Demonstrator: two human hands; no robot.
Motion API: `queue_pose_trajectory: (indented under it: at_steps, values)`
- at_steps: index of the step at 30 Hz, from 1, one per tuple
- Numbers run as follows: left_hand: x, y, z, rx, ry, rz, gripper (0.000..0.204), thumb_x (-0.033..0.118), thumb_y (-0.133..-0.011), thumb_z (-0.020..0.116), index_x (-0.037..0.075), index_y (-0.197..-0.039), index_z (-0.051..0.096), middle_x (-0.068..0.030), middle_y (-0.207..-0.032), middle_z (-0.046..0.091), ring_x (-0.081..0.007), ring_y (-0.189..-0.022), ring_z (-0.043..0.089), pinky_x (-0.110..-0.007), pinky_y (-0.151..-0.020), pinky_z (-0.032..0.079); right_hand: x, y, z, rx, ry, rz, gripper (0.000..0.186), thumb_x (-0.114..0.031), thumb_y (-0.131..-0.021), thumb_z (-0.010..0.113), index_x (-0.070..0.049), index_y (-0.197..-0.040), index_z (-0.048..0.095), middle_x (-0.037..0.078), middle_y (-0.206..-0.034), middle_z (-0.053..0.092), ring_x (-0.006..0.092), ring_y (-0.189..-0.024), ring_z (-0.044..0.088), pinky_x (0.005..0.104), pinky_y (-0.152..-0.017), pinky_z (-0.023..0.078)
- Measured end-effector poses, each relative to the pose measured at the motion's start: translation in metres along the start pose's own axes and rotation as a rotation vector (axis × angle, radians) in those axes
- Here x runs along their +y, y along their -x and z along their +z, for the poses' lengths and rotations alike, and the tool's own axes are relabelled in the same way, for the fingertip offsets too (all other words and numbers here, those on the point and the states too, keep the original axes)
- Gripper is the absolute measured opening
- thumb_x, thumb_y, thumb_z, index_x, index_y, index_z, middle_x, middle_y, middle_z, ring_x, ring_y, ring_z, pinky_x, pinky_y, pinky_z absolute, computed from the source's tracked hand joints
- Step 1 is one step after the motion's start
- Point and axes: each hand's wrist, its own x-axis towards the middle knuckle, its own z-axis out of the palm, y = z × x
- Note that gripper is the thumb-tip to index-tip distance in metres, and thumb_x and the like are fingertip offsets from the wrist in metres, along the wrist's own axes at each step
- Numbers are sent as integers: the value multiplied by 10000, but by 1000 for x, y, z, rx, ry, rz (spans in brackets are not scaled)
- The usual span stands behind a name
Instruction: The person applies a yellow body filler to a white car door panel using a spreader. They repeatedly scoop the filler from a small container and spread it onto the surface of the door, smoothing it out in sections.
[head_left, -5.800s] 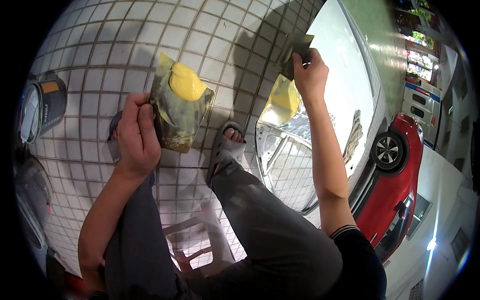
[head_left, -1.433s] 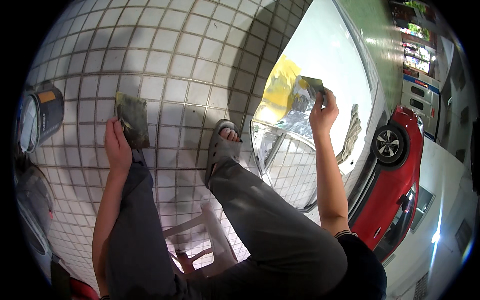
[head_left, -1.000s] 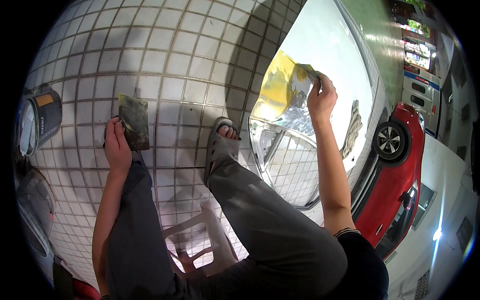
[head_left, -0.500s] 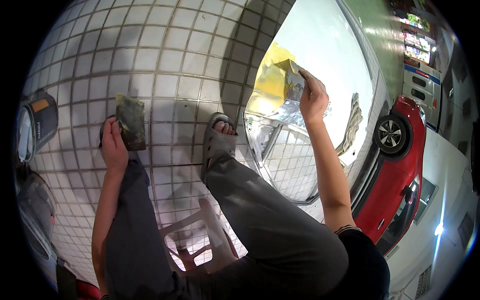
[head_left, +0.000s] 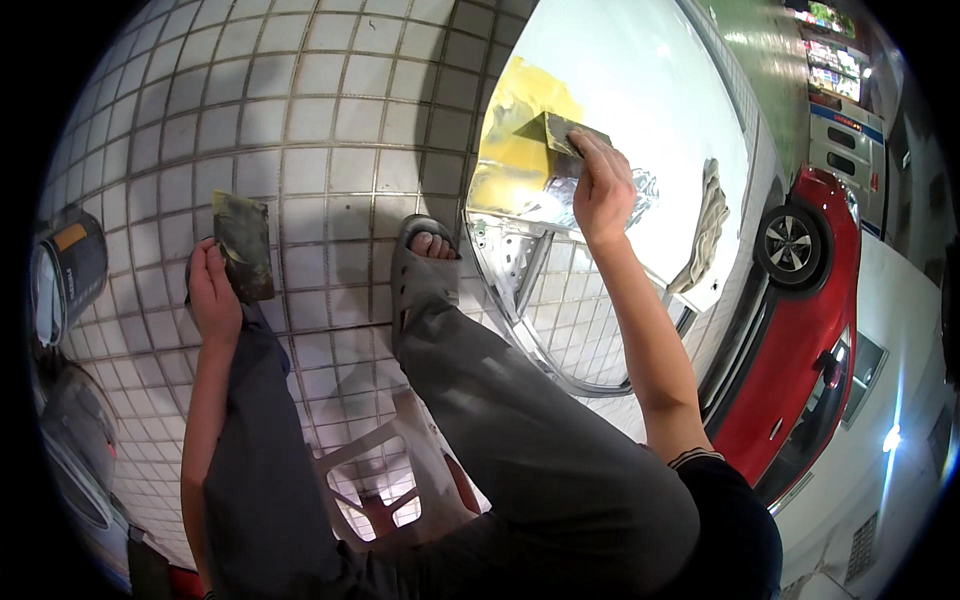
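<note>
My right hand (head_left: 605, 195) is closed on a dark, flat putty spreader (head_left: 572, 134). It is held tilted against a white car door (head_left: 640, 75) lying to the right. Yellow putty (head_left: 505, 125) covers the door's left part, and a shiny bare-metal patch (head_left: 643, 190) shows around my hand. Over the tiled floor on the left, my left hand (head_left: 217, 295) grips the edge of a dark rectangular putty board (head_left: 243, 245) smeared with yellow-green. Its thumb lies along the board; some fingers are hidden beneath it.
A crumpled grey cloth (head_left: 708, 230) rests on the door's right side. The window frame (head_left: 560, 372) reaches toward my leg. At far left stands a dark can (head_left: 75, 265). A pale plastic stool (head_left: 410, 450) is below me, and a red car (head_left: 795, 370) is parked on the right.
My right hand has drawn the spreader slightly nearer across the putty, and its angle has changed, showing more of its face. My left hand still holds the board. The whole view has shifted slightly.
</note>
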Motion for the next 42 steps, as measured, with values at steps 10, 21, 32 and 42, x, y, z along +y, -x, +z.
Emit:
queue_pose_trajectory:
  at_steps: [10, 21, 32, 42]
  values:
    - [7, 2, 10, 32, -134, 76, 322, 271, -1078, 428, 16, -1166, 604, -127, -938, 666, -248, -889, 631, -346, -839, 471, -11, 19, -4, 16, -17, -23, 309, 76, -855, 606, -65, -1103, 725, 114, -1126, 734, 298, -1055, 696, 372, -913, 528]
    - [10, 2, 11, 36, -23, 55, 310, 261, -1074, 434, 11, -1140, 604, -107, -830, 621, -215, -787, 595, -355, -757, 456, -22, 50, -5, -23, 8, 31, 298, 61, -883, 588, -60, -1126, 709, 113, -1160, 729, 302, -1135, 678, 409, -967, 511]
    - [9, 2, 9, 43, -22, 86, 302, 256, -1072, 433, 6, -1118, 596, -101, -803, 602, -216, -776, 591, -368, -741, 455, -31, 75, -3, -39, 25, 17, 361, 72, -868, 551, -56, -1172, 698, 119, -1206, 714, 295, -1171, 667, 424, -990, 517]
    - [11, 3, 9, 18, 17, 70, 293, 239, -1079, 418, 4, -1105, 591, -95, -819, 596, -194, -782, 569, -335, -751, 451, -44, 125, 3, -159, 34, 45, 370, 57, -893, 548, -49, -1219, 689, 133, -1255, 694, 302, -1233, 632, 444, -1033, 495]
